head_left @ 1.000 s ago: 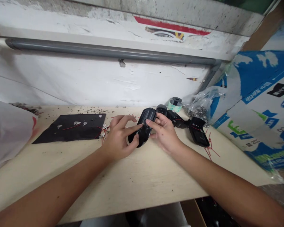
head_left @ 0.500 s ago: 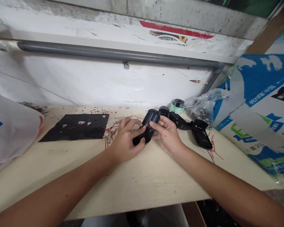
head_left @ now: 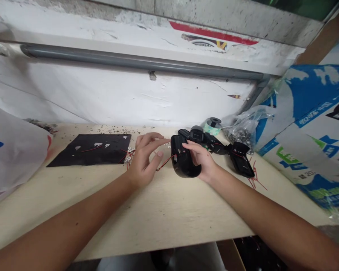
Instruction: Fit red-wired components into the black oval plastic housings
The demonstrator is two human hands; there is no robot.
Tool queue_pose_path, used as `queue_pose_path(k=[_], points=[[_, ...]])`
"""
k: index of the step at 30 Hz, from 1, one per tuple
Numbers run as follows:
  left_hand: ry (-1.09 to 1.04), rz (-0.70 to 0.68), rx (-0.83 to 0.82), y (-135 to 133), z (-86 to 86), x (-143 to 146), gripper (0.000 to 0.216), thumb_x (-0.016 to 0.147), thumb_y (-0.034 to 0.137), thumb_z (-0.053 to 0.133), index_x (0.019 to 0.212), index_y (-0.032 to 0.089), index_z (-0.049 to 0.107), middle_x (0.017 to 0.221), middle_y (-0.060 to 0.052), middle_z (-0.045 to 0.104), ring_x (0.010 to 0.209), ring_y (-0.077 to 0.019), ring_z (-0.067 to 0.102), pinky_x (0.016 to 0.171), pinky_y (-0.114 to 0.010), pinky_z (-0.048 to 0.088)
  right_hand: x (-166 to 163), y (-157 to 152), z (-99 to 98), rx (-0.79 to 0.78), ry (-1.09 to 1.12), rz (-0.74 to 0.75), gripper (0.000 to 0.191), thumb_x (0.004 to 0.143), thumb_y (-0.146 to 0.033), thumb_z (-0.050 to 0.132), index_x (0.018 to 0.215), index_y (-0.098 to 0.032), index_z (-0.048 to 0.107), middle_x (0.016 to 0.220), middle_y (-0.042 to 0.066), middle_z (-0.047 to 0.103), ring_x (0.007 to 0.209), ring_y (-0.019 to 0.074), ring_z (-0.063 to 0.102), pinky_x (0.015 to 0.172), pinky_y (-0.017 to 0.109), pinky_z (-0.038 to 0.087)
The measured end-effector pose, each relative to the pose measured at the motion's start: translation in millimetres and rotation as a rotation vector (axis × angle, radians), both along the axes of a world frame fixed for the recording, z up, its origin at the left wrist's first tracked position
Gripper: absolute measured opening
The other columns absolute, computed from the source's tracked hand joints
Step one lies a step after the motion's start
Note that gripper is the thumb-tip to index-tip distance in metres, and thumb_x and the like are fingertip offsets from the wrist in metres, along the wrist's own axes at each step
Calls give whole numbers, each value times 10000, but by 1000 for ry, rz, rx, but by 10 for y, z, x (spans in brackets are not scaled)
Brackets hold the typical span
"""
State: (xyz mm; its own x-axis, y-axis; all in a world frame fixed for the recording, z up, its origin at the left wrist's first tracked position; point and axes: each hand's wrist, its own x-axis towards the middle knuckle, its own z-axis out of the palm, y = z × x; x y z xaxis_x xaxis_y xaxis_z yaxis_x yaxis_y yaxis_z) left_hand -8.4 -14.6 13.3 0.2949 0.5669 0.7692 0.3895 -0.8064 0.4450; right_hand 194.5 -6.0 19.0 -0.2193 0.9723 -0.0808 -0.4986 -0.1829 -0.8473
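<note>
My right hand (head_left: 202, 158) grips a glossy black plastic casing (head_left: 183, 158) from its right side, with the fingers across its top. A thin red wire (head_left: 166, 163) runs out of the casing toward my left hand (head_left: 145, 160). That hand hangs just left of the casing, fingers apart, holding nothing I can make out. Beyond the right hand lie several similar black casings (head_left: 241, 160), linked by red wires. Small metal pieces with red wires (head_left: 129, 156) lie near a black mat (head_left: 87, 150).
A roll of green-and-white tape (head_left: 211, 126) and a plastic bag of metal parts (head_left: 240, 132) stand at the back of the pale wooden table (head_left: 164, 222). A white plastic bag (head_left: 14, 150) lies left, a printed carton (head_left: 307, 128) right. A grey pipe (head_left: 141, 64) runs along the wall.
My left hand has come off the casing and moved left. The right hand now holds the casing alone, shifted right and turned, with its rounded end toward me.
</note>
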Motion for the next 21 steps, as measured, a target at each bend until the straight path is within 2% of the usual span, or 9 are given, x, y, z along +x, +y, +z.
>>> queue_pose_path(k=[4, 9, 13, 17, 21], points=[[36, -46, 23, -13, -10, 7, 336, 1015, 285, 404, 1226, 271, 665, 1223, -74, 605, 1203, -249, 509, 1034, -466, 337, 7, -9, 12, -7, -11, 24, 138, 701, -211, 775, 816, -205, 698, 770, -6, 726, 674, 164, 648, 655, 287, 501], [59, -55, 38, -27, 7, 22, 360, 1015, 298, 384, 1243, 247, 659, 1211, -91, 616, 1186, -254, 518, 1022, -474, 345, -1, 4, -22, 18, -34, -31, 185, 684, -231, 808, 813, -207, 678, 770, -9, 712, 671, 166, 644, 640, 290, 499], [68, -14, 87, -42, 29, 14, 375, 993, 278, 393, 1262, 231, 650, 1198, -100, 616, 1159, -260, 533, 995, -477, 345, -19, 13, -68, 91, -130, -146, 264, 678, -298, 831, 872, -203, 679, 804, 3, 696, 667, 163, 631, 567, 276, 494], [157, 78, 176, -69, 29, 11, 342, 945, 272, 461, 1178, 268, 710, 1249, -85, 612, 1138, -284, 520, 948, -495, 323, -34, 5, -64, 138, -217, -310, 360, 644, -343, 854, 920, -215, 662, 782, -6, 669, 683, 179, 624, 503, 273, 506], [297, 115, 227, -76, -10, 38, 333, 909, 318, 534, 1171, 277, 734, 1325, -78, 597, 1151, -322, 472, 913, -508, 311, -43, -12, -32, 144, -219, -348, 407, 612, -345, 875, 922, -215, 646, 788, 0, 664, 724, 197, 626, 507, 292, 541]])
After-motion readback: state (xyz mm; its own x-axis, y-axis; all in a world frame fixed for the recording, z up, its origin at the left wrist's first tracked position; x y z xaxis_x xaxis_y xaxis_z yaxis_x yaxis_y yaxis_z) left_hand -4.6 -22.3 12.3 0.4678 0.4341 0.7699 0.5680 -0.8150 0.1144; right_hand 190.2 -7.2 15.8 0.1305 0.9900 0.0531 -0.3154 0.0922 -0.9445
